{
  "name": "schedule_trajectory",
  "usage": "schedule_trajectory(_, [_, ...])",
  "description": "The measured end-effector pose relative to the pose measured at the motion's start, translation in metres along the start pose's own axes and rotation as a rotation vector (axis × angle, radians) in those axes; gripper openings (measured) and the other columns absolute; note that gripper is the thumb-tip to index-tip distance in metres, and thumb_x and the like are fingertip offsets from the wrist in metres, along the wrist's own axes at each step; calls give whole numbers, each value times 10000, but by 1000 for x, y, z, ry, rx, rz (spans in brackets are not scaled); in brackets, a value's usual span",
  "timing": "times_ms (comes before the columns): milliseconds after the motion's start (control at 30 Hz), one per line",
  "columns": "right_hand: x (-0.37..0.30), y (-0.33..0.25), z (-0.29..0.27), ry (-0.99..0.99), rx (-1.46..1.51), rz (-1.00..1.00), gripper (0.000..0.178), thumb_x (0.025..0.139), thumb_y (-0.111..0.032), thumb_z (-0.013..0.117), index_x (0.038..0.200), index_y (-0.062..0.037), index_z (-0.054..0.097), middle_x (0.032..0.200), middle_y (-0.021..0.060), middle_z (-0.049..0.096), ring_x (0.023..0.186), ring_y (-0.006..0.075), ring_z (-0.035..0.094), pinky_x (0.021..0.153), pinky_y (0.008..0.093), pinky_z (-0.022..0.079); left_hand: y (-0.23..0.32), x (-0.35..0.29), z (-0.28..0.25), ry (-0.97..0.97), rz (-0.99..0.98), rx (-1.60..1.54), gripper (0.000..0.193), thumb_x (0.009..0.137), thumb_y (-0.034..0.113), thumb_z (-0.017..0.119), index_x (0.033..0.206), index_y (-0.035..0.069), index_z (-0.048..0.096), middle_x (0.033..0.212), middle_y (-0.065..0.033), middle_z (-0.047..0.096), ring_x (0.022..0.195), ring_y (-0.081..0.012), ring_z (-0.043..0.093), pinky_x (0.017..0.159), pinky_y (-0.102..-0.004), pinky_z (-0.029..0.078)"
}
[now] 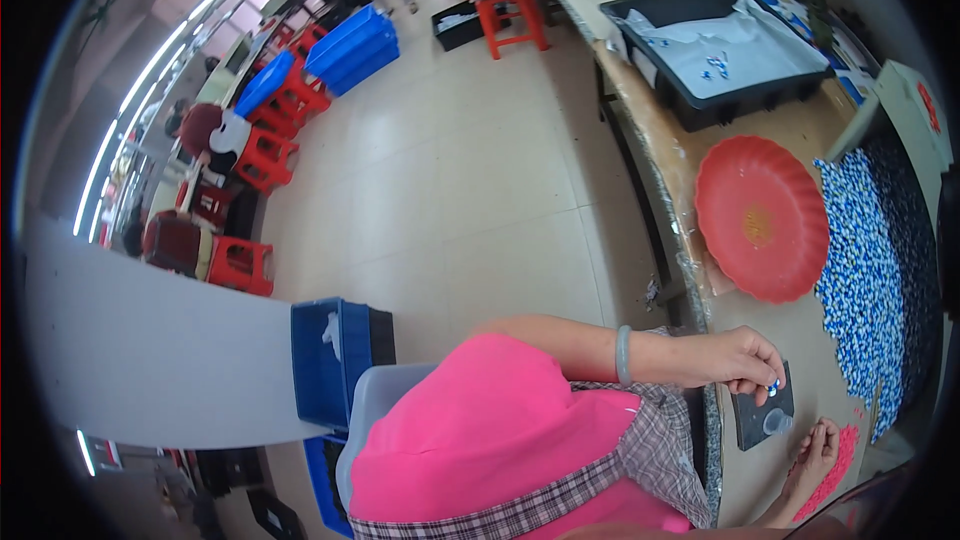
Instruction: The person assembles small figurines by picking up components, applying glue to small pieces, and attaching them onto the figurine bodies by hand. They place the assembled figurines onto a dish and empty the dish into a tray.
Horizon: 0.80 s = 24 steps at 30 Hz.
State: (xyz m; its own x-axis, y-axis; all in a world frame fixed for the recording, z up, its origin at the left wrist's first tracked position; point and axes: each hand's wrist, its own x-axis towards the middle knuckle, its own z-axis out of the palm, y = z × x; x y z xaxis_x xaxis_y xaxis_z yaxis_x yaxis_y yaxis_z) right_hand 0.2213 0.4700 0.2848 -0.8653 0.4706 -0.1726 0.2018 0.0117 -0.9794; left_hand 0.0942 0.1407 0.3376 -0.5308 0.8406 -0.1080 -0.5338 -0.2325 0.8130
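Blue-and-white piece [773, 388] is pinched by the left hand's [745, 357] fingers — right hand [820, 446] curled, hold unclear.

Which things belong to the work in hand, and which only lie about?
Likely in use:
small blue-white piece in the left hand
pink pieces beside the right hand
dark block
blue-white pile

Likely lying about:
blue crates
blue bin
red bowl, perhaps

Tabletop [812, 372] is lying free between the dark pad [756, 423] and blue-and-white pieces [865, 270]; a fluted red basin [732, 185] is blocking the far side.
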Motion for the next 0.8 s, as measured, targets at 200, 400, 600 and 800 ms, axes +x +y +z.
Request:
schedule_trajectory(200, [14, 2, -14, -107, 113, 31, 146, 976, -131, 595, 1080, -32, 621, 840, 4, 574, 657, 40, 500, 558, 158, 402, -5, -14, -8, 33, 60, -12, 194, 924, 156, 589, 1036, 16, 663, 785, -60, 689, 577, -22, 467, 506, -183, 359])
schedule_trajectory(400, [-3, 0, -20, -30, 67, 78, 157, 962, -95, 600, 1094, -13, 622, 873, 17, 585, 683, 58, 519, 586, 167, 421, -14, -15, -3, 46, 26, -6, 197, 937, 174, 600, 1058, 32, 664, 796, -63, 690, 586, -23, 476, 512, -176, 359])
schedule_trajectory(600, [-35, -25, 28, -8, 101, 24, 106, 923, -92, 623, 976, 0, 628, 787, 42, 586, 669, 111, 524, 619, 236, 410, 0, -2, -4, 99, -108, 50, 238, 940, 151, 600, 1147, 44, 647, 881, -58, 699, 678, -43, 524, 590, -172, 385])
schedule_trajectory(800, [-49, -29, 28, 41, 205, 26, 113, 903, -56, 636, 999, 2, 651, 848, 48, 631, 752, 123, 608, 695, 255, 494, -5, 32, 2, 22, -194, -14, 250, 968, 105, 565, 1184, -3, 628, 889, -101, 689, 644, -40, 428, 573, -184, 359])
